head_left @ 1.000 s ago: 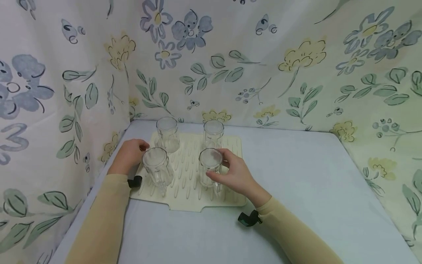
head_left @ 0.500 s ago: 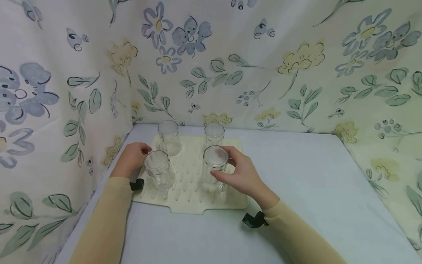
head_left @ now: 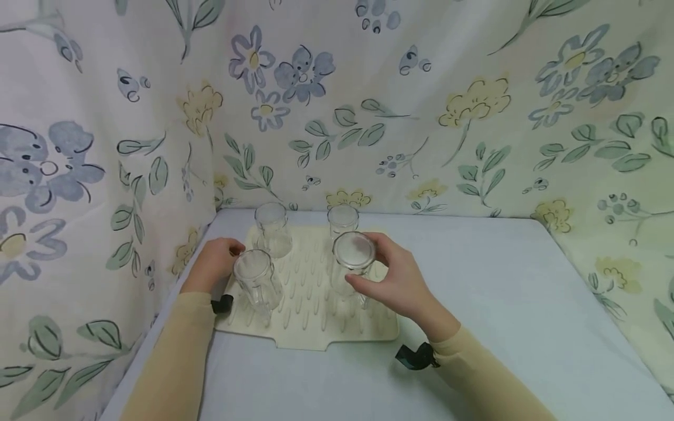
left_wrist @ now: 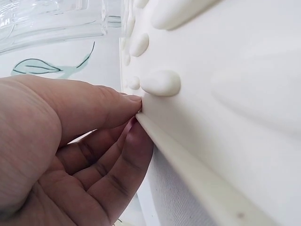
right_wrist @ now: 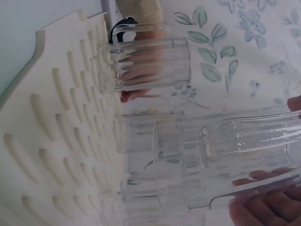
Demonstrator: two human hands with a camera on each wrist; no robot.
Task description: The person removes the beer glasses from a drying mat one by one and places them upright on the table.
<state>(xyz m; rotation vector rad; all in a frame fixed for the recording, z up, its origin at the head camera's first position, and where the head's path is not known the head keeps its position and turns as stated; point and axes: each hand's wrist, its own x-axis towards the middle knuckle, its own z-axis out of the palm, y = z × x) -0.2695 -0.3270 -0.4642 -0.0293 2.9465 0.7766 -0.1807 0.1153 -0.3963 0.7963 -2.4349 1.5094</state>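
My right hand [head_left: 400, 278] grips an upside-down clear glass mug [head_left: 354, 251] around its upper part, thumb on the near side. In the right wrist view this mug [right_wrist: 244, 134] hangs with its rim apart from the ribbed cream drying mat [right_wrist: 51, 117]. My left hand [head_left: 213, 266] is at the left edge of the drying mat [head_left: 302, 336]. Seen from the left wrist, the thumb of the left hand [left_wrist: 89, 141] lies on top of the mat's edge with a finger under it, pinching it.
Three more glass mugs stand upside down on the mat: one front left [head_left: 258, 280], one back left [head_left: 274, 231], one back right [head_left: 342, 217], partly behind the held mug. A white-covered table [head_left: 500, 292] extends right. Floral curtains [head_left: 421, 117] enclose the back and sides.
The right hand has raised the mug off the mat and shifted it slightly right. The left hand stays at the mat's edge. The head view has tilted up a little.
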